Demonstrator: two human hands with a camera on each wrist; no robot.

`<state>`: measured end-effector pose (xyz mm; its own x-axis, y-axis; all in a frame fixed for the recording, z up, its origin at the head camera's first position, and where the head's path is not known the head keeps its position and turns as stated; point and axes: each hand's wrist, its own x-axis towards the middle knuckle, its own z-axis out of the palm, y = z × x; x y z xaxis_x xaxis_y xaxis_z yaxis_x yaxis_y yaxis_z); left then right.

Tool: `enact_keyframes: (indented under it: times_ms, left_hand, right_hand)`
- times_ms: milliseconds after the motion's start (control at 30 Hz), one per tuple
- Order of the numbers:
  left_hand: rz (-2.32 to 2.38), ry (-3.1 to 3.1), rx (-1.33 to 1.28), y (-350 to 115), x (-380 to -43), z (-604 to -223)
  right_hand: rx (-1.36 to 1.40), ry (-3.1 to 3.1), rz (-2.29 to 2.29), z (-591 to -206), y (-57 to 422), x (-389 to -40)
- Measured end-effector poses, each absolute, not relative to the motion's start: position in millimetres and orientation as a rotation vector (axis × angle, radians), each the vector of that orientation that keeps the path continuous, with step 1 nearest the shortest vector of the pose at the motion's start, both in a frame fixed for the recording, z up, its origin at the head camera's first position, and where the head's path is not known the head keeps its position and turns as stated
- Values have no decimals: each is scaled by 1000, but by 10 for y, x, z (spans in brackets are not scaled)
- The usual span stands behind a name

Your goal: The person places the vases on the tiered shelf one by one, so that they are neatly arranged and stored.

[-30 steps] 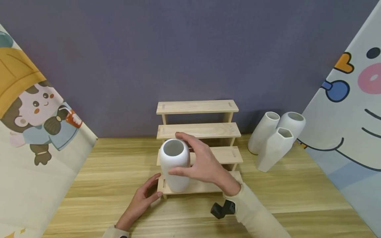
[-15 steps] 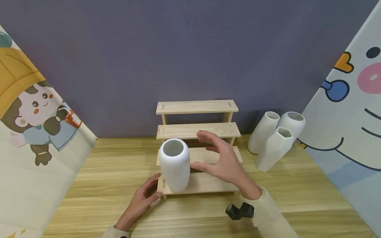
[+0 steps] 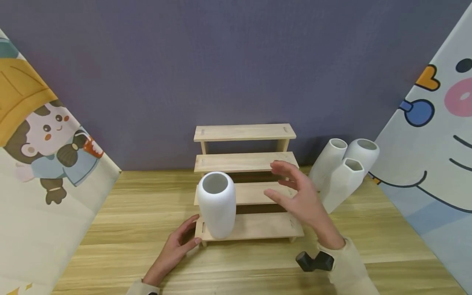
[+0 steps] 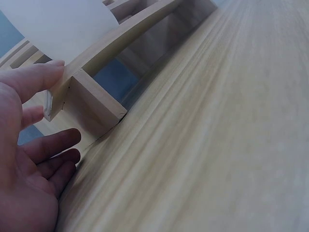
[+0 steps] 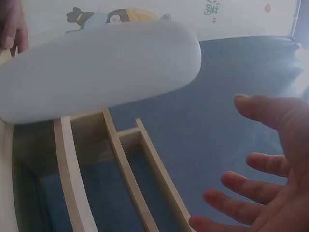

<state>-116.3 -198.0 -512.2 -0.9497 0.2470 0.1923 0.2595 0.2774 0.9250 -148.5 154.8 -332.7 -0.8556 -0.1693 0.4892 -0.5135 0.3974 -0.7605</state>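
Note:
A tall white vase (image 3: 216, 207) stands upright at the left end of the lowest step of a tiered wooden display stand (image 3: 263, 225). My left hand (image 3: 173, 248) grips that step's left end, thumb at the front corner and index finger farther back. In the left wrist view, its other fingers (image 4: 63, 140) rest beside the stand's leg, low over the table. My right hand (image 3: 300, 194) is in the air over the stand's right side, thumb and fingers spread and holding nothing. The right wrist view shows the vase (image 5: 106, 67) apart from these fingers (image 5: 236, 208).
Three more white vases stand close together on the right: a slim round one (image 3: 328, 162), a wider round one (image 3: 365, 153) and a faceted one (image 3: 343, 182). A purple-grey wall (image 3: 236, 73) rises behind the stand, and printed cartoon panels (image 3: 424, 155) flank the wooden table (image 3: 147, 205).
My right hand has let go of the vase and moved away to the right, towards the other vases. The vase stays upright on the lowest step, and my left hand has not moved.

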Motion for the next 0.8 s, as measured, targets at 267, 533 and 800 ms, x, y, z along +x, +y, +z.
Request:
enact_keyframes:
  times_ms: [267, 533, 800]
  left_hand:
    - [-1812, -2514, -473, -1978, -1148, -5106]
    - [-1797, -2517, -456, -1982, -1151, -5100]
    - [-1780, -2487, -490, -1982, -1150, -5120]
  right_hand:
    - [483, -2268, 1409, -3322, 1826, -1487]
    - [408, -2223, 1332, -3281, 2076, -1484]
    - [320, -2175, 1317, -3214, 2307, -1467]
